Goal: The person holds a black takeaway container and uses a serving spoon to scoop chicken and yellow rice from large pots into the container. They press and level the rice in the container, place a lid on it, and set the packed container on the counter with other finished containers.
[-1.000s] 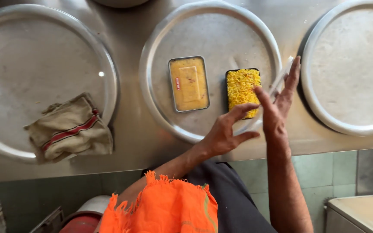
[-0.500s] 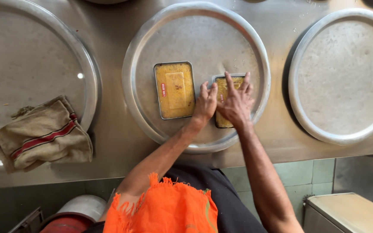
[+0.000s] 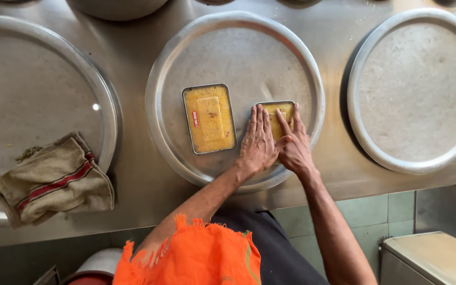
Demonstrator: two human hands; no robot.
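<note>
On the middle round steel tray (image 3: 186,63), both hands lie flat with fingers spread, pressing down on a small rectangular foil container (image 3: 279,112) of yellow food: the left hand (image 3: 258,141) covers its 9 o'clock edge, the right hand (image 3: 294,145) its 5 o'clock corner, neither gripping. A lidded twin container (image 3: 209,118) sits just beside, at 9 o'clock. A striped cloth (image 3: 54,179) rests at 8 o'clock on the steel bench (image 3: 133,184).

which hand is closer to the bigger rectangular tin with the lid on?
Left. The left hand lies flat just to the right of the lidded tin, with a narrow gap between them. The right hand rests farther right, over the smaller tin.
</note>
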